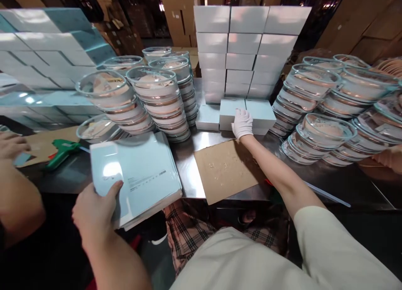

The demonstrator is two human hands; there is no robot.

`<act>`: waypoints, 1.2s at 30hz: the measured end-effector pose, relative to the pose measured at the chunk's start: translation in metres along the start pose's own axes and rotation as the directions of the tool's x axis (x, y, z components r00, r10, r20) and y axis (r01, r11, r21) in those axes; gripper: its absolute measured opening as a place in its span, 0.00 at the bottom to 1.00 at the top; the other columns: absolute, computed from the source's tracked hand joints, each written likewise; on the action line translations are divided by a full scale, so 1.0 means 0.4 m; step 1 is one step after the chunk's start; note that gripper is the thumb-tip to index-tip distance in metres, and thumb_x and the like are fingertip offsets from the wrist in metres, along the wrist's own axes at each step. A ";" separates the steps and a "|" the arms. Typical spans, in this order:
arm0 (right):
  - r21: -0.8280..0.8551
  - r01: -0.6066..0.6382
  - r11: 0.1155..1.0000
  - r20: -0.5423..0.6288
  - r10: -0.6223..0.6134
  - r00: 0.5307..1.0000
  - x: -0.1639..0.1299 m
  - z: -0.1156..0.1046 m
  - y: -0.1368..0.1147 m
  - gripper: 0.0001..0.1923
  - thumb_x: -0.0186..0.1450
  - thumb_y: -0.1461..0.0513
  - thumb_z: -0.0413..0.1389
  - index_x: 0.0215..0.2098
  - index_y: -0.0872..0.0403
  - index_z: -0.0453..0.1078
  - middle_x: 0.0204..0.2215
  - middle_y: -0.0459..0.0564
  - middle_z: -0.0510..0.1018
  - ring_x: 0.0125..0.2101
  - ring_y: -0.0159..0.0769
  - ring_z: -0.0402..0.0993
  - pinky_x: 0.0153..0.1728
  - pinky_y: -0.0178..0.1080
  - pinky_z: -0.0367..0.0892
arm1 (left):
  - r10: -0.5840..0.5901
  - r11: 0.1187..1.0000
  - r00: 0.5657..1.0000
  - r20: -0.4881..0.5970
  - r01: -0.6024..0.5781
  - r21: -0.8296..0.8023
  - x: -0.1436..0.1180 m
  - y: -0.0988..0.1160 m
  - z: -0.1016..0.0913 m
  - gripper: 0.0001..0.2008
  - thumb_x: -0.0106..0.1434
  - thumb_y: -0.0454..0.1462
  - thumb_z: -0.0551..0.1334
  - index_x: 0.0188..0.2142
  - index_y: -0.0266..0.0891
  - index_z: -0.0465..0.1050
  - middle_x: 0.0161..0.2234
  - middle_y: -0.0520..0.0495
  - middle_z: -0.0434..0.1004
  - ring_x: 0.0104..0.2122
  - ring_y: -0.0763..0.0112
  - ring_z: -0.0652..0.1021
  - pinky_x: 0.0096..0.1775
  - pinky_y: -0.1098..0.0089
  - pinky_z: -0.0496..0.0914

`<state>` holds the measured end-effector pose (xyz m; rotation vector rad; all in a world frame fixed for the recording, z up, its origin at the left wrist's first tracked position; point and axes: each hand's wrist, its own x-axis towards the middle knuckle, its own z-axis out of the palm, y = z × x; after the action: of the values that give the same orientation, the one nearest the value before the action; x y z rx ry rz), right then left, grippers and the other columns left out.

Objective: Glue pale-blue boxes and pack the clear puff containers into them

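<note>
My left hand point(94, 212), bare, grips the near edge of a stack of flat light-blue sleeves point(138, 177) that hangs over the front edge of the steel table point(185, 168). My right hand point(241, 123), in a white glove, reaches far forward and rests on top of a light-blue box point(230, 110) lying at the foot of a stacked wall of boxes point(245, 51). Another such box point(260, 114) lies beside it on the right, and one more point(207, 117) on the left. A brown cardboard sheet point(226, 170) lies under my right forearm.
Stacks of glass bowls stand left of centre point(160, 101) and at the right point(320, 110). More blue boxes point(40, 55) pile up at the far left. A green tool point(63, 149) lies on the table by another person's arm point(15, 185). Another hand point(389, 158) shows at the right edge.
</note>
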<state>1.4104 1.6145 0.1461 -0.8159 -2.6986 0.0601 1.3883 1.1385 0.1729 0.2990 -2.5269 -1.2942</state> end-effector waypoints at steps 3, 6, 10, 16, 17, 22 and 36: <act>0.188 0.170 0.967 -0.206 -0.131 0.970 -0.164 -0.075 -0.006 0.29 0.73 0.57 0.56 0.69 0.59 0.63 0.68 0.67 0.66 0.65 0.60 0.64 0.65 0.60 0.60 | 0.044 0.985 0.977 -0.210 -0.078 -0.156 -0.133 0.057 -0.033 0.22 0.50 0.49 0.77 0.45 0.54 0.78 0.49 0.54 0.84 0.57 0.36 0.79 0.65 0.31 0.66; 0.328 0.453 0.829 -0.584 -0.199 0.787 -0.358 -0.174 0.009 0.26 0.78 0.55 0.47 0.72 0.47 0.58 0.65 0.59 0.69 0.66 0.53 0.66 0.66 0.57 0.64 | 0.268 0.899 0.962 -0.045 -0.266 -0.347 -0.259 0.094 0.012 0.32 0.53 0.50 0.77 0.57 0.57 0.76 0.55 0.53 0.83 0.52 0.46 0.83 0.58 0.45 0.76; 0.197 0.603 0.773 -0.640 -0.365 0.676 -0.497 -0.266 0.054 0.26 0.76 0.57 0.52 0.71 0.41 0.60 0.58 0.55 0.76 0.61 0.51 0.72 0.65 0.56 0.65 | 0.615 0.788 0.520 0.593 -0.372 -0.490 -0.351 0.081 0.140 0.20 0.66 0.45 0.70 0.56 0.48 0.78 0.47 0.45 0.86 0.43 0.58 0.86 0.43 0.65 0.81; 0.457 0.464 0.759 -0.295 -0.363 0.884 -0.555 -0.250 0.154 0.15 0.74 0.58 0.57 0.57 0.50 0.73 0.47 0.56 0.81 0.47 0.44 0.80 0.49 0.46 0.76 | 0.657 0.738 0.217 0.722 -0.379 -0.558 -0.374 0.040 0.199 0.13 0.70 0.43 0.66 0.52 0.44 0.80 0.45 0.43 0.88 0.40 0.60 0.87 0.40 0.69 0.80; 0.424 0.473 0.772 -0.311 -0.366 0.877 -0.565 -0.242 0.165 0.15 0.73 0.59 0.58 0.57 0.49 0.73 0.48 0.56 0.81 0.47 0.44 0.79 0.49 0.47 0.76 | 0.632 0.760 0.231 0.740 -0.373 -0.532 -0.370 0.038 0.195 0.14 0.70 0.44 0.66 0.52 0.43 0.80 0.45 0.43 0.88 0.41 0.59 0.87 0.41 0.68 0.80; 0.469 0.565 0.679 -0.326 -0.461 0.825 -0.590 -0.215 0.185 0.17 0.73 0.60 0.59 0.59 0.51 0.70 0.47 0.56 0.80 0.47 0.42 0.78 0.48 0.44 0.76 | 0.584 0.778 0.148 0.798 -0.379 -0.500 -0.349 0.044 0.174 0.14 0.72 0.46 0.63 0.51 0.43 0.81 0.45 0.43 0.87 0.40 0.62 0.86 0.43 0.68 0.80; 0.697 -0.571 0.434 0.688 -0.628 0.363 -0.645 -0.124 0.175 0.32 0.64 0.43 0.63 0.55 0.57 0.76 0.39 0.51 0.81 0.29 0.32 0.78 0.27 0.31 0.69 | 0.399 0.824 -0.067 0.914 -0.412 -0.390 -0.295 0.019 0.195 0.21 0.71 0.43 0.64 0.62 0.51 0.77 0.56 0.45 0.84 0.51 0.55 0.86 0.46 0.65 0.81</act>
<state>1.6661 1.5294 0.1089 -0.2393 -2.6339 2.5980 1.4718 1.2385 0.1169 -2.0178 -3.0038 -1.3607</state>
